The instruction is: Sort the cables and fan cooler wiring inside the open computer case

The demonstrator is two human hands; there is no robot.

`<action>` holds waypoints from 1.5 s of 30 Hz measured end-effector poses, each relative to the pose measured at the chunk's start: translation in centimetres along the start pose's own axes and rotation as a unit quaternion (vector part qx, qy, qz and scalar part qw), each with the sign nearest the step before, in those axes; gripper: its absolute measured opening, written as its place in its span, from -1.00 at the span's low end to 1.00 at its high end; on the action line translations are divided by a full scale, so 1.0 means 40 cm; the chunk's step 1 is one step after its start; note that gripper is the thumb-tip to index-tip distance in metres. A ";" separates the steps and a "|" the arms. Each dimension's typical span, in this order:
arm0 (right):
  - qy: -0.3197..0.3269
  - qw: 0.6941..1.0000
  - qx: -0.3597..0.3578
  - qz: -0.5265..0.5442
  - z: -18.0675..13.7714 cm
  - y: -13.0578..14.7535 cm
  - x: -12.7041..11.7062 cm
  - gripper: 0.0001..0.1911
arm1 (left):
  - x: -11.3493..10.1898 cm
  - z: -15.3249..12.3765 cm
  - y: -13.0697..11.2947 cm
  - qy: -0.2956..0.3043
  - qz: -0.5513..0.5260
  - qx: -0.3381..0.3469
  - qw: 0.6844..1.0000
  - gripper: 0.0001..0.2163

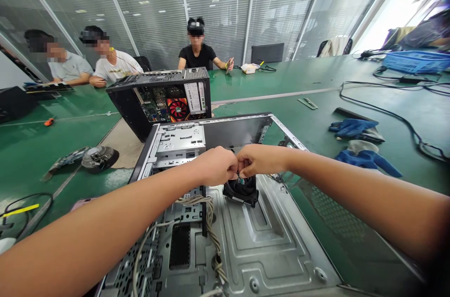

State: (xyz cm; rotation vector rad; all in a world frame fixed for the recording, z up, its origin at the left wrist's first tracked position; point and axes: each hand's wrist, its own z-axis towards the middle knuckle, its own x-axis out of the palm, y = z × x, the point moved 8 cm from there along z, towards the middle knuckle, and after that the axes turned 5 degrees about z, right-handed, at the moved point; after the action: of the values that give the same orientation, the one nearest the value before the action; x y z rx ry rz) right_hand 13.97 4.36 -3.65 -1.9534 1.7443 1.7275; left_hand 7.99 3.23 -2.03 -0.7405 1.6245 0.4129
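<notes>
A black computer fan (pixel 242 192) is tilted over the bare metal panel inside an open computer case (pixel 277 245). My left hand (pixel 218 166) has its fingers closed at the fan's upper edge. Pressed against it, my right hand (pixel 259 160) pinches the same upper part of the fan. My fingers cover the fan's top, so the exact grip is hidden. Left of the fan, a bundle of twisted grey cables (pixel 212 222) runs down the case beside the metal drive bay (pixel 181 140).
Behind stands a second computer case (pixel 158 81) with a red fan. Blue gloves (pixel 362 154) and a memory stick (pixel 308 103) lie right, near black cables (pixel 386 109) and a blue basket (pixel 416 62). Left is a round metal-and-black part (pixel 99 158). Several people sit across the table.
</notes>
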 end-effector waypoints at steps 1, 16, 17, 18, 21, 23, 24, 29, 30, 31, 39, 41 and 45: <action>0.000 1.000 -0.001 0.004 0.001 -0.001 0.000 -0.85 | 0.001 0.000 0.000 0.001 0.001 0.000 1.000 -0.89; 0.012 1.000 0.009 -0.002 0.000 0.004 0.003 -0.87 | -0.001 -0.003 0.000 0.012 -0.024 -0.009 1.000 -0.89; 0.012 1.000 0.009 -0.005 0.000 0.004 0.003 -0.87 | 0.000 -0.002 0.000 0.013 -0.026 -0.009 1.000 -0.89; 0.012 1.000 0.008 -0.009 0.000 0.005 0.003 -0.88 | 0.000 -0.002 0.000 0.013 -0.028 -0.009 0.999 -0.89; 0.010 1.000 0.009 -0.013 -0.001 0.006 0.002 -0.88 | 0.003 -0.001 0.002 0.015 -0.030 -0.007 0.999 -0.89; 0.011 1.000 0.010 -0.013 -0.001 0.007 0.002 -0.88 | 0.003 -0.001 0.003 0.013 -0.029 -0.005 0.999 -0.88; 0.011 1.000 0.011 -0.012 -0.002 0.007 0.001 -0.87 | 0.002 -0.001 0.004 0.012 -0.027 -0.006 1.000 -0.89; 0.005 1.000 0.002 -0.009 -0.003 0.013 0.000 -0.86 | -0.002 -0.002 0.008 0.010 -0.024 -0.014 1.000 -0.89; 0.003 1.000 -0.001 -0.011 -0.003 0.014 -0.001 -0.86 | -0.003 -0.002 0.007 0.011 -0.024 -0.012 1.000 -0.89; 0.001 1.000 -0.003 -0.013 -0.004 0.016 -0.003 -0.86 | -0.003 -0.002 0.006 0.012 -0.025 -0.010 1.000 -0.89; 0.010 1.000 0.004 -0.002 -0.006 0.010 0.002 -0.89 | -0.002 -0.002 0.005 0.013 -0.038 -0.010 0.999 -0.89; 0.022 0.999 0.018 0.015 -0.006 0.005 0.008 -0.87 | -0.003 -0.002 0.004 0.014 -0.036 -0.009 0.999 -0.90; 0.011 0.999 0.019 0.023 -0.006 0.006 0.005 -0.85 | -0.005 -0.002 0.005 0.013 -0.036 -0.011 0.999 -0.90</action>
State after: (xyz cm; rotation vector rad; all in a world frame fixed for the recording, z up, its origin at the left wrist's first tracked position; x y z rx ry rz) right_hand 13.91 3.98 -3.55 -1.9397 1.8293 1.6786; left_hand 7.80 3.38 -1.84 -0.8222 1.6143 0.3718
